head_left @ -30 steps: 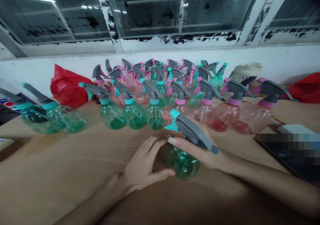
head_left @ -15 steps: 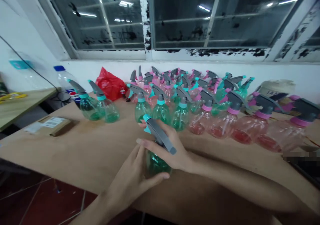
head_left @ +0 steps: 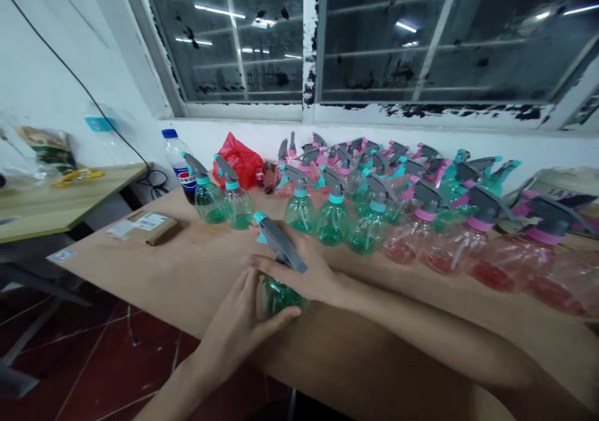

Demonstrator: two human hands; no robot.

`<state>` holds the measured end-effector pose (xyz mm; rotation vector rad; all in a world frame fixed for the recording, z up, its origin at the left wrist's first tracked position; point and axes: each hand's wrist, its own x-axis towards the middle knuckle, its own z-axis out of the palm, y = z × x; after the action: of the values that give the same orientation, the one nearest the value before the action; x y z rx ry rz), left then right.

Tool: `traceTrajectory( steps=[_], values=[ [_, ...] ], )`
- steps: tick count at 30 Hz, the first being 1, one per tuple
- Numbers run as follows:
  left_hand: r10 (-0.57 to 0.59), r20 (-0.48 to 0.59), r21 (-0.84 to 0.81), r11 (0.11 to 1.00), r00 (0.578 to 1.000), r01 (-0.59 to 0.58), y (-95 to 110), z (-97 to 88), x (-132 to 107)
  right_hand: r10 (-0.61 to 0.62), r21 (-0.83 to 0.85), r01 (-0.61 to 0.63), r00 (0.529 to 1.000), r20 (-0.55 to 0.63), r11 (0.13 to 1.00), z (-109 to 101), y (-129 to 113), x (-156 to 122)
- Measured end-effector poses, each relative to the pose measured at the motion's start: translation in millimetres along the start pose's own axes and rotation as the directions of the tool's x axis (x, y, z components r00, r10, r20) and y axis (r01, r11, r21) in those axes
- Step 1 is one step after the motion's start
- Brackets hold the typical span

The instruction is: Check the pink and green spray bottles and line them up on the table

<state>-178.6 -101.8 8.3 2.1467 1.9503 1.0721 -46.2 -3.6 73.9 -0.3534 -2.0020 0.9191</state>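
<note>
a green spray bottle [head_left: 282, 297] is by the near edge of a table [head_left: 201, 277], the left hand [head_left: 238, 312] curled around its body, the right hand [head_left: 306, 268] wrapped around its neck, mostly hiding it. tabletop runs left to a flat cardboard box [head_left: 156, 229]; bottle rows [head_left: 332, 226] block the far side, the rightmost pink bottle [head_left: 568, 284] cut off.

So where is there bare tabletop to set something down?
Bare tabletop lies between the cardboard package and the left hand; a narrower strip separates the right forearm from the front spray bottles. Bottles crowd together behind that row.
</note>
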Motion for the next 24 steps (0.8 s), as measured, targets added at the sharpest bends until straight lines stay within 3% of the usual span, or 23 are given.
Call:
traceTrajectory(
  steps=[4, 9, 14, 18, 21, 24],
  values=[
    [-0.011, 0.002, -0.051, 0.999, 1.000, 0.011, -17, -4.5, 7, -0.017, -0.142, 0.044, 0.982, 0.188, 0.989, -9, 4, 12],
    [-0.058, -0.074, -0.051, 0.997, 0.996, 0.054, -43, -10.2, 26, 0.034, -0.368, 0.113, 0.928, 0.372, 0.923, -40, 7, 23],
    [-0.042, -0.184, 0.121, 0.991, 0.982, 0.065, -70, -12.7, 57, -0.057, -0.564, 0.170, 0.976, 0.212, 0.808, -72, -3, 51],
    [-0.037, -0.196, 0.192, 0.978, 0.980, 0.076, -84, -10.9, 84, -0.124, -0.768, 0.185, 0.983, 0.138, 0.613, -82, -1, 86],
    [-0.039, -0.181, 0.243, 0.966, 0.983, 0.083, -87, -10.5, 101, -0.057, -0.872, 0.149, 0.989, 0.138, 0.467, -78, 14, 110],
    [-0.051, -0.150, 0.285, 0.954, 0.987, 0.093, -83, -12.5, 114, 0.053, -0.912, 0.133, 0.985, 0.166, 0.388, -70, 33, 127]
  ],
)
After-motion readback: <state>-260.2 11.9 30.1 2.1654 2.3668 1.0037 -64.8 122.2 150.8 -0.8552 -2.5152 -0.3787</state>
